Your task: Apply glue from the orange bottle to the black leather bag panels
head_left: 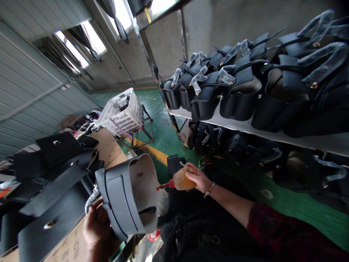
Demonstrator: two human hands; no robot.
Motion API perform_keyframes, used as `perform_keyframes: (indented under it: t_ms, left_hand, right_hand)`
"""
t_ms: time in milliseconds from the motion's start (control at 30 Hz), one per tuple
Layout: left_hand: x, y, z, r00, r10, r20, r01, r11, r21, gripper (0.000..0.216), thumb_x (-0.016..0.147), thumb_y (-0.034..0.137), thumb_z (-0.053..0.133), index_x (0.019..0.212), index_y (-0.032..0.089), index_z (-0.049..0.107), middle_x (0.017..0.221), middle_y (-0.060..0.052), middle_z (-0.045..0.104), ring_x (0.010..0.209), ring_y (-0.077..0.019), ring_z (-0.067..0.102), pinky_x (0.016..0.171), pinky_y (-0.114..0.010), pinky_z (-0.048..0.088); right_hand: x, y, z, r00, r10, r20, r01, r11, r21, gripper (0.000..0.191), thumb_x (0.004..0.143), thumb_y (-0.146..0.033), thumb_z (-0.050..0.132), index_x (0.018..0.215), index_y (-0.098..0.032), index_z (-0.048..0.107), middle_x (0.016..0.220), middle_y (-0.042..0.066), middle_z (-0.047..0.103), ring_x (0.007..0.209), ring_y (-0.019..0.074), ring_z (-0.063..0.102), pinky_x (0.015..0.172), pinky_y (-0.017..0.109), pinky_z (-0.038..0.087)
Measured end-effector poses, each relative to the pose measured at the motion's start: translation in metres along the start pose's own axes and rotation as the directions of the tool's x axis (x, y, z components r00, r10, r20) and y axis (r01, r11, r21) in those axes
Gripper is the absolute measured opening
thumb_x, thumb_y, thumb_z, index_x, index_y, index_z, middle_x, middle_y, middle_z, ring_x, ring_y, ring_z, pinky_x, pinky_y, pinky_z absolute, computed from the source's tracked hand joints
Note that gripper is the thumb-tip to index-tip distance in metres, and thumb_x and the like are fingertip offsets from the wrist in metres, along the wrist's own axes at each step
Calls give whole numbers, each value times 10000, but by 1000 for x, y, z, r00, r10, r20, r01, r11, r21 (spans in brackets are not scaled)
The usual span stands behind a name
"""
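Observation:
My left hand (96, 223) is closed on the back side of a dark grey handbag body (120, 198), near its plastic-wrapped handle (92, 198). The bag is tilted, and its open mouth with a pale lining (143, 182) faces right. In my right hand (198, 178) is a squeeze bottle (184, 178) with amber liquid and a red nozzle. The bottle lies nearly level, its nozzle tip pointing left at the bag's open edge. Whether the tip touches the lining I cannot tell.
Black bag pieces (58, 207) lie on cardboard at left. Beyond them a white plastic crate (122, 114) rests on a metal stand. A shelf rack (272, 134) at right holds many black handbags (240, 91) with plastic-wrapped handles. A yellow line (149, 151) crosses the green floor.

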State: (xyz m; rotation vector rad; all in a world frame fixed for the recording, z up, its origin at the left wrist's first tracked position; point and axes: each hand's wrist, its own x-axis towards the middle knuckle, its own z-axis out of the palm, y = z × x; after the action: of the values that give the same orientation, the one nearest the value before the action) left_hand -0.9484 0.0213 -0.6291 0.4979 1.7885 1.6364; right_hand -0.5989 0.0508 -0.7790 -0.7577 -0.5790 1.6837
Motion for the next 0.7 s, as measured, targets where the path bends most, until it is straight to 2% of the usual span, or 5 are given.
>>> perform_keyframes:
  t_ms: [167, 367, 533, 633, 700]
  left_hand:
    - [2, -1, -1, 1000, 16, 10, -16, 1000, 4, 415, 643, 526, 778, 872, 187, 714, 483, 80, 327, 424, -89, 261, 367, -205, 246]
    - [-6, 0, 4, 999, 23, 41, -21, 999, -40, 387, 670, 492, 778, 887, 176, 726, 494, 79, 341, 434, -87, 272, 373, -192, 268]
    - [-15, 4, 12, 999, 12, 31, -10, 998, -62, 377, 666, 486, 766, 847, 158, 726, 471, 91, 266, 427, -75, 205, 362, -180, 201]
    - [-17, 5, 13, 999, 24, 37, -22, 999, -49, 380, 672, 493, 756, 865, 167, 730, 492, 85, 284, 440, -82, 230, 374, -184, 229]
    - [-18, 5, 13, 998, 24, 53, -22, 999, -35, 366, 677, 491, 740, 857, 173, 725, 505, 77, 304, 447, -87, 251, 383, -189, 245]
  right_hand:
    - [-29, 9, -1, 999, 49, 4, -50, 997, 58, 513, 647, -556, 904, 889, -234, 586, 777, -13, 601, 697, 178, 583, 652, 283, 459]
    - [-48, 15, 1, 995, 103, 1, -103, 989, 107, 537, 627, -567, 910, 902, -244, 581, 822, 1, 610, 739, 199, 603, 671, 303, 488]
    - [-43, 12, -1, 998, 29, -60, -26, 999, 45, 559, 618, -579, 920, 898, -233, 582, 777, -10, 603, 707, 183, 582, 660, 291, 465]
    - [-38, 10, 0, 989, -37, -142, 44, 998, 47, 574, 603, -586, 928, 896, -235, 580, 776, -12, 608, 703, 186, 586, 654, 297, 475]
    - [-36, 9, 3, 987, -46, -155, 58, 996, 72, 576, 605, -583, 928, 905, -242, 574, 793, -10, 613, 706, 192, 598, 655, 309, 491]
